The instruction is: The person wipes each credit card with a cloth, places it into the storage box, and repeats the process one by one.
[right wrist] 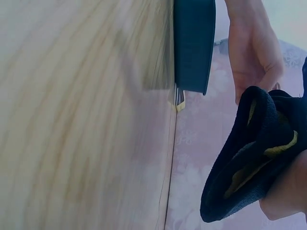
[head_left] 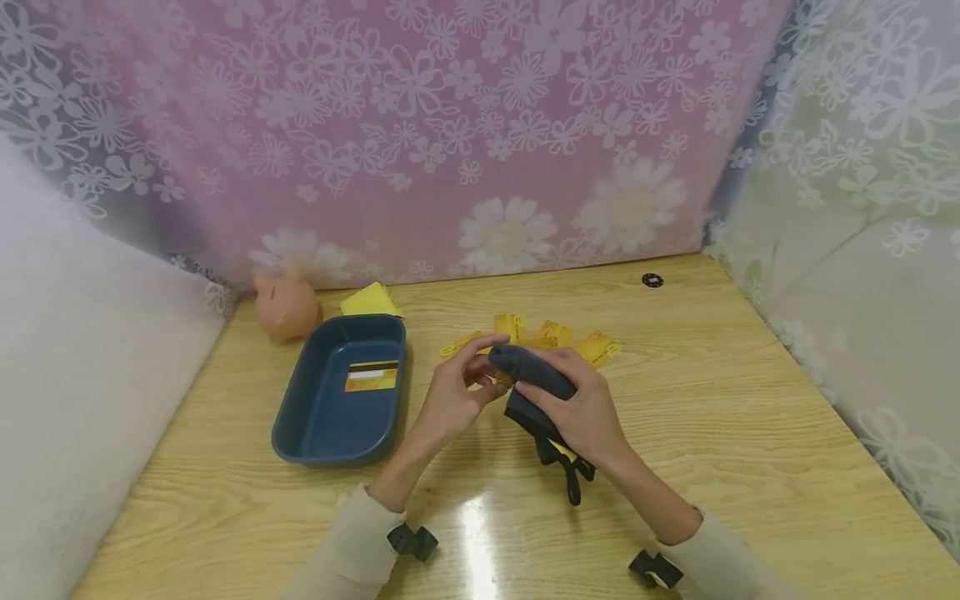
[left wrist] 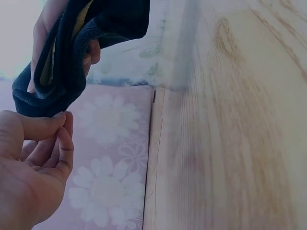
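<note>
A folded bundle of dark blue fleecy cloth [head_left: 536, 375] is above the table, yellow showing between its layers. Black strap-like or finger-like ends [head_left: 573, 483] dangle below; its exact kind is unclear. The right hand [head_left: 588, 408] grips the bundle from the side, thumb on the near face. At the bundle's other end, the left hand [head_left: 457, 387] has thumb and fingertips together at the cloth's lower edge, seemingly pinching it. In the right wrist view, the cloth [right wrist: 254, 153] shows open folds. Behind the hands, several yellow cards [head_left: 597, 348] lie fanned on the table, partly hidden.
A dark blue tray [head_left: 337, 442] stands left of the hands, a yellow card [head_left: 371, 377] inside it. Behind it are an orange piggy bank [head_left: 287, 308] and a yellow object [head_left: 371, 300]. A black disc [head_left: 652, 281] lies at the far right. Floral curtains border the table.
</note>
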`<act>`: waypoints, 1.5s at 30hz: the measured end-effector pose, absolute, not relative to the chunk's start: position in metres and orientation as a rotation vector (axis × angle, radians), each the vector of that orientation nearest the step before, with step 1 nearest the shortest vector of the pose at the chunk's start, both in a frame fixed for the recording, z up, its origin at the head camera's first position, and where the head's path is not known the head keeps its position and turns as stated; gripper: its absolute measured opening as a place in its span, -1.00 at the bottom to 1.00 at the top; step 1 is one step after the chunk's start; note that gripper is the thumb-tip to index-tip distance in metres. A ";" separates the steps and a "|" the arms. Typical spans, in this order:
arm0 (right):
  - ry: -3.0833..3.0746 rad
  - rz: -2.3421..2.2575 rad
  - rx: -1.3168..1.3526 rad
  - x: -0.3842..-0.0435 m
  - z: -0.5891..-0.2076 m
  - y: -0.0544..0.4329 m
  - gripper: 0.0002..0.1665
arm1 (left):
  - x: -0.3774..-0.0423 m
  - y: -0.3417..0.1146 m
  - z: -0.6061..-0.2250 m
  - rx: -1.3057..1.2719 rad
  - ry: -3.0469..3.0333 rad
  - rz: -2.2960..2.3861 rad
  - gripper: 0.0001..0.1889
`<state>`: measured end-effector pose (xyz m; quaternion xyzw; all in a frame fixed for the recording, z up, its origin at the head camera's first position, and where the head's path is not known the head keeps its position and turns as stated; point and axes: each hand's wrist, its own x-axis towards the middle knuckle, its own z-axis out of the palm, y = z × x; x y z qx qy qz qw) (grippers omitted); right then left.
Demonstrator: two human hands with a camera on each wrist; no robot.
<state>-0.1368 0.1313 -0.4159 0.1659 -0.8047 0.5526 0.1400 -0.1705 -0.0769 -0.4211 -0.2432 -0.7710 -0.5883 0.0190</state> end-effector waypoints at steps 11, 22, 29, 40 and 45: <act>-2.309 1.507 0.424 -0.144 -0.420 0.153 -0.45 | -0.170 -0.077 -0.421 -0.706 -2.412 -1.822 -0.33; -2.335 1.506 0.227 -0.146 -0.416 0.182 -0.43 | -0.170 -0.081 -0.420 -0.694 -2.371 -1.909 -0.34; -2.374 1.483 0.057 -0.147 -0.414 0.198 -0.38 | -0.172 -0.083 -0.420 -0.677 -2.342 -1.910 -0.35; -2.352 1.543 0.141 -0.140 -0.405 0.188 -0.40 | -0.172 -0.084 -0.420 -0.631 -2.367 -1.894 -0.35; -2.333 1.553 0.242 -0.137 -0.406 0.174 -0.43 | -0.172 -0.083 -0.419 -0.606 -2.371 -1.899 -0.34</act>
